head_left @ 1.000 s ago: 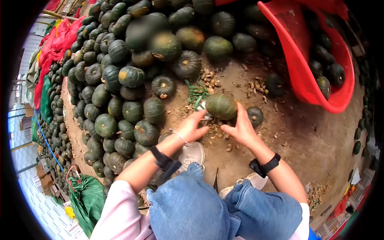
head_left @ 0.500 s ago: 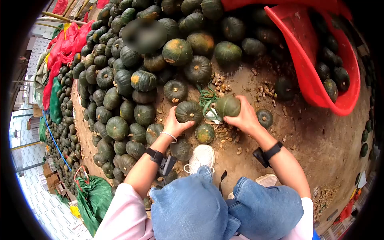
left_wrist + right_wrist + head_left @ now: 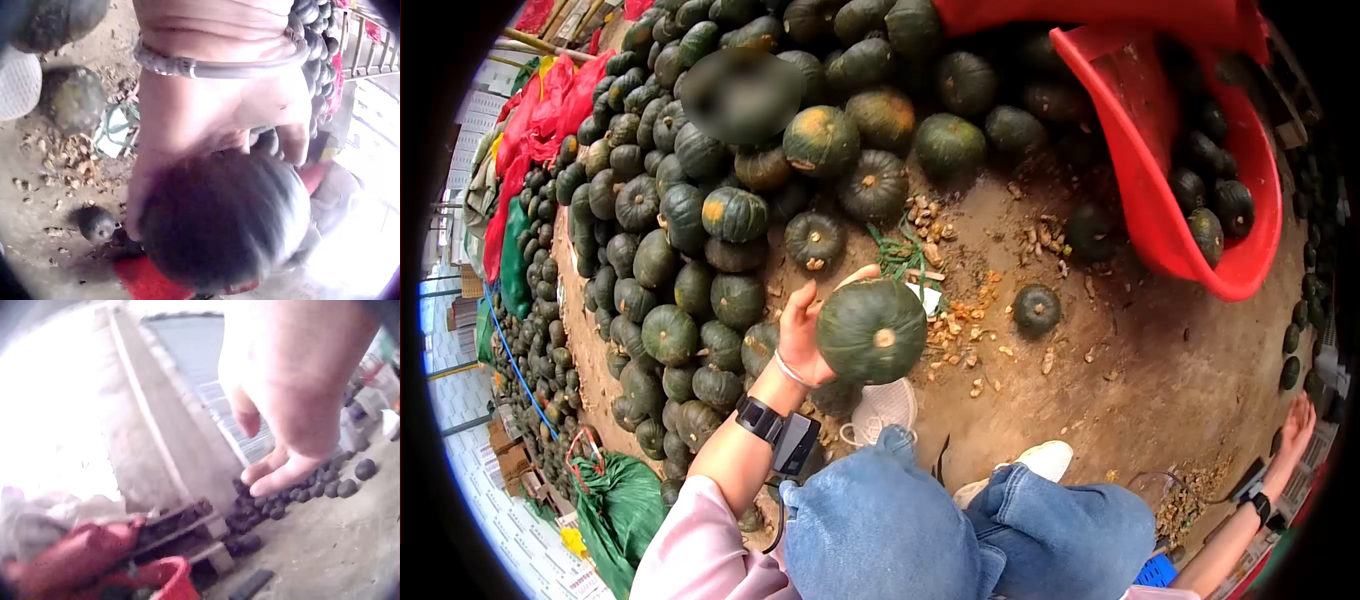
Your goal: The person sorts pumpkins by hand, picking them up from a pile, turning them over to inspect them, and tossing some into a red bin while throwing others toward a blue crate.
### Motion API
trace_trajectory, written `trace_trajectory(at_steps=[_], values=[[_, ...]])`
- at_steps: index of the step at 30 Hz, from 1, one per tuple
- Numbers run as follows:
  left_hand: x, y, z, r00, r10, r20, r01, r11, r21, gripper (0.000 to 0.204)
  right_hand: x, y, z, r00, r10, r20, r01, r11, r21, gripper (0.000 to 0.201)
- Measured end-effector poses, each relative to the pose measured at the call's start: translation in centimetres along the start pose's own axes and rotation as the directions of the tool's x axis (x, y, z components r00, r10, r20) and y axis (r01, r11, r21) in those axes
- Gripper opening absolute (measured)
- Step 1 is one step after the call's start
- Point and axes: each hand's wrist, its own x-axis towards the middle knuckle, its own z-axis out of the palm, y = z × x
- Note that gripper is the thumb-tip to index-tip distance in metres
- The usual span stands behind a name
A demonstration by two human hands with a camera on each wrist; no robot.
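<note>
Sorting floor with a person at work above bare brown ground. The left hand (image 3: 802,338), a silvery bangle at its wrist, is clamped round the left side of a round, ribbed, dark green squash (image 3: 872,332), held up in front of the person with its pale stem scar turned towards the person. The right hand (image 3: 1297,425) is well apart from it, stretched out to the far right side over the floor, its fingers relaxed and apart, gripping nothing. Beyond the held squash lie a tangle of thin green strands (image 3: 898,253), a small flat white scrap (image 3: 924,298) and scattered yellowish-brown debris (image 3: 960,335). To the right of the debris, a smaller dark green squash (image 3: 1037,310) rests alone on the ground. Far right, a bright red plastic tub (image 3: 1145,195) leans with several dark green squashes inside. On the left rises a dense heap of dark green squashes (image 3: 668,335), some marked with orange; at the near left stands a crumpled green plastic sack (image 3: 625,515). A pale textured shoe (image 3: 887,408) shows just below the held squash.
</note>
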Motion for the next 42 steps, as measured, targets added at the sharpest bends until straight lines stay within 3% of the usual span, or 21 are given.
trace_trajectory(at_steps=[1, 3, 5, 8, 9, 13, 15, 17, 18, 19, 20, 22, 23, 24, 25, 27, 30, 34, 36, 37, 42], values=[[0.8, -0.1, 0.6, 0.999, -0.017, 0.051, 0.019, 0.999, -0.030, 0.073, -1.4, -0.8, 3.0, 0.995, -0.095, -0.005, 0.095, 0.995, -0.018, 0.039], [2.1, -0.9, 0.8, 0.997, -0.077, 0.026, 0.078, 0.997, -0.028, 0.070, -10.1, 0.9, 19.0, 1.000, -0.019, 0.006, 0.020, 0.959, -0.282, 0.042], [3.2, -1.4, 2.0, 0.993, -0.073, 0.090, 0.065, 0.994, 0.089, 0.069, -15.7, 4.2, 29.0, 0.939, 0.164, 0.301, -0.005, 0.884, -0.467, 0.036], [3.9, -2.1, 2.8, 0.994, -0.097, 0.046, 0.089, 0.985, 0.147, 0.063, -22.1, 9.6, 38.6, 0.711, 0.275, 0.648, 0.119, 0.860, -0.496, 0.028], [4.2, -2.2, 3.0, 0.993, -0.115, 0.026, 0.109, 0.982, 0.157, 0.062, -23.4, 11.5, 40.1, 0.598, 0.276, 0.752, 0.242, 0.833, -0.498, 0.048], [4.6, -3.8, 5.7, 0.973, -0.213, -0.091, 0.229, 0.949, 0.218, 0.058, -29.8, 12.7, 47.8, 0.232, -0.102, 0.967, 0.693, 0.715, -0.091, 0.083], [4.0, -5.1, 4.7, 0.911, -0.412, 0.017, 0.390, 0.875, 0.286, 0.064, -30.6, 14.7, 49.6, 0.315, -0.124, 0.941, 0.583, 0.808, -0.089, 0.088], [2.2, -4.3, 4.3, 0.895, -0.444, -0.040, 0.424, 0.822, 0.379, 0.072, -29.5, 16.5, 48.9, 0.446, 0.253, 0.859, -0.151, 0.967, -0.206, 0.086], [1.3, -2.9, 3.8, 0.943, -0.306, -0.129, 0.312, 0.684, 0.660, 0.071, -29.6, 15.5, 48.2, 0.458, 0.407, 0.790, -0.479, 0.862, -0.167, 0.085], [0.2, -1.1, 2.9, 0.974, -0.152, -0.170, 0.221, 0.446, 0.868, 0.071, -28.3, 14.7, 47.2, 0.356, 0.468, 0.809, -0.608, 0.773, -0.180, 0.086], [-1.1, 0.7, 1.9, 0.987, 0.002, -0.159, 0.157, 0.144, 0.977, 0.072, -27.5, 13.1, 45.9, 0.430, 0.480, 0.765, -0.691, 0.720, -0.063, 0.090], [-3.7, 4.2, -2.9, 0.692, 0.653, -0.308, 0.590, -0.265, 0.763, 0.065, -25.6, 9.0, 45.6, 0.460, 0.336, 0.822, -0.870, 0.354, 0.342, 0.080], [-5.6, 5.9, -8.4, 0.625, 0.764, -0.162, 0.698, -0.454, 0.553, 0.067, -23.6, 9.3, 43.4, 0.471, 0.151, 0.869, -0.879, 0.163, 0.448, 0.081], [-6.6, 6.7, -10.3, 0.432, 0.872, -0.231, 0.829, -0.283, 0.483, 0.075, -22.4, 9.6, 42.5, 0.407, 0.009, 0.913, -0.886, 0.245, 0.392, 0.082], [-7.1, 7.5, -13.2, 0.348, 0.900, -0.261, 0.861, -0.197, 0.469, 0.092, -21.9, 9.8, 42.2, 0.324, -0.127, 0.938, -0.876, 0.333, 0.348, 0.083], [-5.7, 7.4, -13.3, 0.217, 0.911, -0.351, 0.888, -0.034, 0.459, 0.100, -22.8, 10.4, 43.0, 0.374, 0.070, 0.925, -0.756, 0.600, 0.261, 0.082], [-2.8, 7.7, -12.3, 0.030, 0.893, -0.450, 0.898, 0.174, 0.405, 0.101, -24.8, 10.7, 46.3, 0.298, 0.073, 0.952, -0.648, 0.747, 0.146, 0.074], [-3.6, 8.1, -12.1, 0.113, 0.882, -0.458, 0.889, 0.116, 0.443, 0.100, -22.2, 10.4, 47.4, 0.455, 0.066, 0.888, -0.465, 0.868, 0.173, 0.062], [-5.1, 9.0, -12.8, 0.226, 0.847, -0.480, 0.824, 0.096, 0.558, 0.098, -21.1, 9.2, 46.5, 0.515, 0.065, 0.855, -0.287, 0.953, 0.101, 0.058], [-5.9, 9.1, -14.7, 0.298, 0.891, -0.343, 0.766, -0.008, 0.643, 0.093, -20.5, 8.3, 45.6, 0.536, 0.075, 0.841, -0.213, 0.976, 0.048, 0.056], [-10.3, 11.8, -16.9, 0.551, 0.672, -0.495, 0.350, 0.353, 0.868, 0.067, -19.2, 6.2, 36.6, 0.777, 0.260, 0.573, 0.120, 0.833, -0.540, 0.023]])
